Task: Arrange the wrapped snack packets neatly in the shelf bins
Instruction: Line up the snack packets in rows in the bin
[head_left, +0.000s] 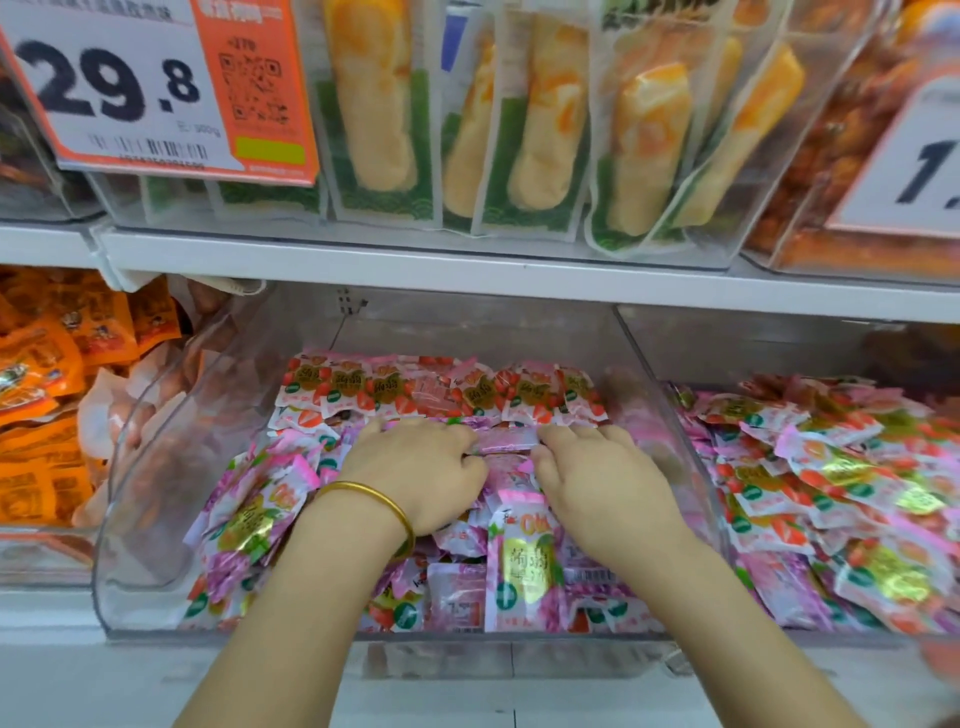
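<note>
You're looking at the white lower shelf: three clear bins stand side by side on it, left bin, middle bin, right bin. Above, the upper shelf carries another clear bin.

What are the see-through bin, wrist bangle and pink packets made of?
The bin: clear rigid plastic, glossy; contents show through its walls. The bangle: polished yellow metal, possibly gold; it gleams. The packets: probably thin printed plastic film, glossy, crimped edges.

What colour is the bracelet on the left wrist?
Gold; the bangle shows best in the head view.
</note>
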